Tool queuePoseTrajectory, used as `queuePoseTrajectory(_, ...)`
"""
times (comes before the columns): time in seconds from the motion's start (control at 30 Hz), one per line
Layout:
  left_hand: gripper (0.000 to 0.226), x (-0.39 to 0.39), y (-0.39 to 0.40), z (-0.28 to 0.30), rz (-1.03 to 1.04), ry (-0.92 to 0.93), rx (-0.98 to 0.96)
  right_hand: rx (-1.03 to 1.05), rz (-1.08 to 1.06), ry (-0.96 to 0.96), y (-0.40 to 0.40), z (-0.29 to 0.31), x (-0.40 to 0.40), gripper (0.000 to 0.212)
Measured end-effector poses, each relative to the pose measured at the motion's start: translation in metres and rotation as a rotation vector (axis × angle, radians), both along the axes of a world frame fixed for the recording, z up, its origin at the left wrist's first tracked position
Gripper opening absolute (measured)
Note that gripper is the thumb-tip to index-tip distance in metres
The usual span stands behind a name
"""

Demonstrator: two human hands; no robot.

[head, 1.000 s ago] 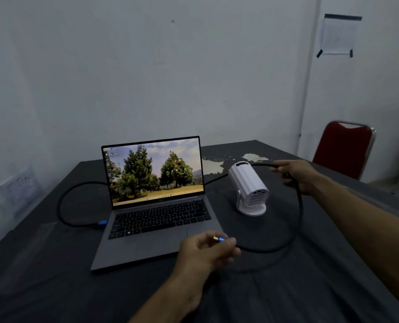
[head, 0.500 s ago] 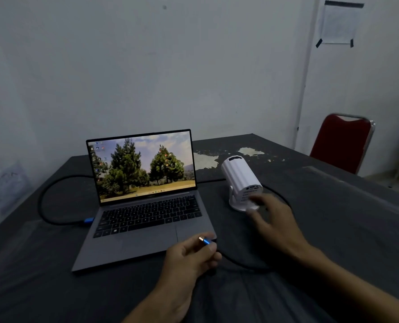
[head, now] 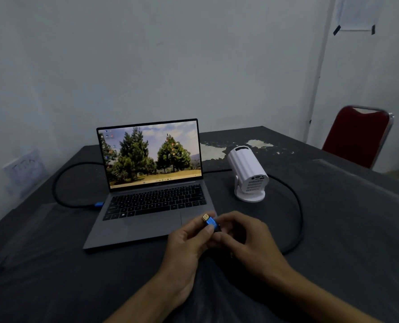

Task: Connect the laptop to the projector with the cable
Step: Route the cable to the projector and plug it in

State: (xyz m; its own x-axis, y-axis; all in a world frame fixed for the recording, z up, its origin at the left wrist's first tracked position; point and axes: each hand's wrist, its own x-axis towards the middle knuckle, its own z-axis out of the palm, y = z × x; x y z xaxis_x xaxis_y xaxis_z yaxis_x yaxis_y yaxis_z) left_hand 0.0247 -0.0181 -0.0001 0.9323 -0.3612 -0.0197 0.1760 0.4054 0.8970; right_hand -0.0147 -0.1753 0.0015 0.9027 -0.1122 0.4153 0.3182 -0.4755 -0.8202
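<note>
An open grey laptop (head: 147,206) with a tree wallpaper stands on the dark table. A blue plug (head: 98,204) sits in its left side. The black cable (head: 297,217) loops behind the laptop, past the white projector (head: 248,176), and curves back toward me. Its free blue plug (head: 210,221) with a gold tip is in front of the laptop's right corner. My left hand (head: 189,243) pinches that plug. My right hand (head: 245,238) grips the cable just behind the plug. The projector's rear ports face me.
The dark table (head: 333,264) has worn pale patches at the back. A red chair (head: 356,136) stands at the far right by the wall. A paper sheet (head: 356,12) is taped high on the wall.
My right hand left the cable near the projector and came back to join my left hand at the free plug. The plug is raised a little, tip up.
</note>
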Motion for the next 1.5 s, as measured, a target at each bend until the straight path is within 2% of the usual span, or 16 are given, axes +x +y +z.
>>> queuePoseTrajectory(0.1,0.029,0.0,0.0,0.0,-0.008,-0.029,0.022,-0.035,-0.033,-0.058,0.0,-0.005,0.002,0.019)
queuePoseTrajectory(0.2,0.026,0.003,-0.002,0.004,-0.018,-0.054,0.035,-0.218,-0.076,-0.206,-0.004,-0.011,0.007,0.021)
queuePoseTrajectory(0.27,0.024,0.01,-0.008,0.007,-0.01,-0.096,0.09,-0.346,-0.112,-0.273,-0.009,-0.013,0.011,0.023)
queuePoseTrajectory(0.37,0.019,0.023,-0.022,0.017,0.021,-0.199,0.196,-0.401,-0.247,-0.313,-0.021,-0.008,0.02,0.024)
queuePoseTrajectory(0.43,0.02,0.031,-0.038,0.027,0.025,-0.29,0.266,-0.281,-0.325,-0.279,-0.033,-0.004,0.027,0.024)
queuePoseTrajectory(0.53,0.022,0.046,-0.064,0.038,0.06,-0.456,0.399,0.014,-0.361,-0.093,-0.06,0.001,0.039,0.035)
queuePoseTrajectory(0.67,0.031,0.075,-0.102,0.042,0.156,-0.731,0.557,0.484,-0.237,0.129,-0.082,-0.001,0.047,0.036)
queuePoseTrajectory(0.77,0.041,0.096,-0.123,0.051,0.16,-0.889,0.676,0.673,-0.178,0.218,-0.087,-0.001,0.051,0.034)
queuePoseTrajectory(0.9,0.062,0.132,-0.144,0.064,0.04,-1.095,0.98,0.771,-0.135,0.261,-0.091,0.003,0.053,0.03)
queuePoseTrajectory(1.0,0.079,0.153,-0.148,0.066,-0.195,-1.209,1.186,0.835,-0.112,0.29,-0.094,0.005,0.053,0.028)
queuePoseTrajectory(1.1,0.086,0.162,-0.146,0.056,-0.292,-1.254,1.206,0.881,-0.093,0.303,-0.095,0.006,0.055,0.027)
queuePoseTrajectory(1.23,0.096,0.161,-0.145,0.039,-0.275,-1.306,1.227,0.875,-0.068,0.322,-0.094,0.006,0.061,0.026)
queuePoseTrajectory(1.5,0.096,0.15,-0.146,0.039,-0.251,-1.299,1.204,0.842,-0.111,0.318,-0.093,0.014,0.074,0.028)
